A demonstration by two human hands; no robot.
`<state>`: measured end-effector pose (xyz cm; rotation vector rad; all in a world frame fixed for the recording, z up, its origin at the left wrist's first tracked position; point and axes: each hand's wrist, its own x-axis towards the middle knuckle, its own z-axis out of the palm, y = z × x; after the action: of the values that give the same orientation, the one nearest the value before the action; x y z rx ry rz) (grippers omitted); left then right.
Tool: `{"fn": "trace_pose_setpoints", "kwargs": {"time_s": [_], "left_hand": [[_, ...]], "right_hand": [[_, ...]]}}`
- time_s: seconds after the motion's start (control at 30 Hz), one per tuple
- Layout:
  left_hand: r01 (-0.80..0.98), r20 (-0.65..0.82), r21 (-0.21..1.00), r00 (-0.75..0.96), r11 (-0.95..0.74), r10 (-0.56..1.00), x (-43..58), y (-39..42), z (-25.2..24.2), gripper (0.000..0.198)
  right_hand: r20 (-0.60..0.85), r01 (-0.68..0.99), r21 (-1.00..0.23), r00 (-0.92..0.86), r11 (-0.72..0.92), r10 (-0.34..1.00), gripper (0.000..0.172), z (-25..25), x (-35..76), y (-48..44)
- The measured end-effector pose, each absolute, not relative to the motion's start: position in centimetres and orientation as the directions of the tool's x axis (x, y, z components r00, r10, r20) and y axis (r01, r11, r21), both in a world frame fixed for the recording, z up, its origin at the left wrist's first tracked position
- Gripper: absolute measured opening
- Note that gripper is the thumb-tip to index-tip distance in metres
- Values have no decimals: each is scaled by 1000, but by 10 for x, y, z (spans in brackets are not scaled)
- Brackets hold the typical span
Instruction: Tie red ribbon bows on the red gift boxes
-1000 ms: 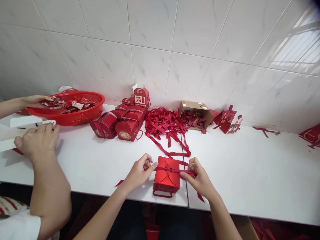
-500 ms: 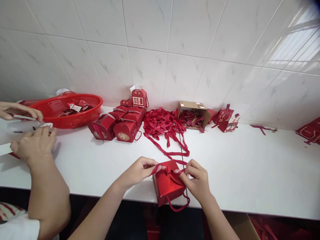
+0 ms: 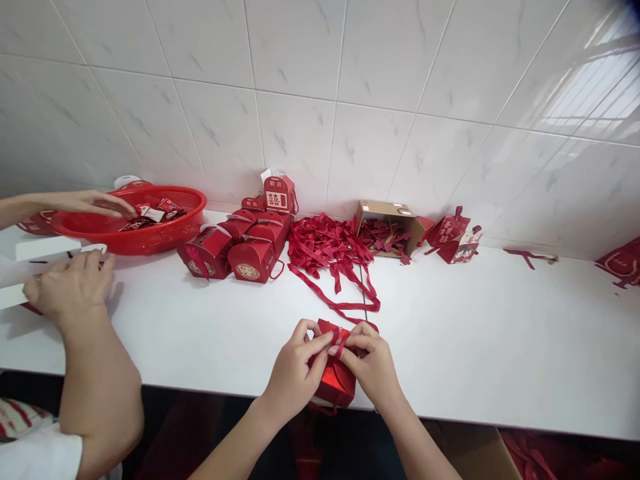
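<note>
A small red gift box sits at the table's front edge, partly covered by my hands. Over its top, my left hand pinches a dark red ribbon. My right hand pinches the same ribbon from the other side, the fingertips of both hands almost touching. The knot, if any, is hidden by my fingers. Just beyond the box, a loose ribbon strand trails from a heap of red ribbons.
Red boxes stand grouped by the tiled wall. A carton of dark red pieces lies behind. At left, a co-worker's hand reaches over a red plastic basket; the other hand rests on a box. Folded red boxes stand right.
My hands have come together over the box, drawing the ribbon ends inward. The box has turned slightly. The co-worker's far hand has moved right, over the basket.
</note>
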<state>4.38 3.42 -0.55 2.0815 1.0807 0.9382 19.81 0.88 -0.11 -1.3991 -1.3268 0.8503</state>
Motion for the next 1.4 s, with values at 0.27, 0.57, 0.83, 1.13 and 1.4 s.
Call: {"fn": "trace_pose_setpoints", "kwargs": {"time_s": [0.27,0.57,0.83,1.13,1.4], "left_hand": [[462,326,708,456,-534,828,41,34,-9,35],[446,315,531,686,-721,656,28,47,4,36],[284,340,628,737,-725,584,32,69,16,26],[227,375,724,664,-652,647,39,73,2,20],[374,211,685,720,-625,661,25,63,36,12]], "right_hand": [[104,259,-964,168,58,980,17,1,200,13],[-35,416,-909,-150,31,988,10,23,225,32],[-96,469,-880,-321,71,942,12,30,232,39],[-23,456,-877,-354,151,935,11,29,235,35],[49,546,-822,-213,161,976,10,30,241,21]]}}
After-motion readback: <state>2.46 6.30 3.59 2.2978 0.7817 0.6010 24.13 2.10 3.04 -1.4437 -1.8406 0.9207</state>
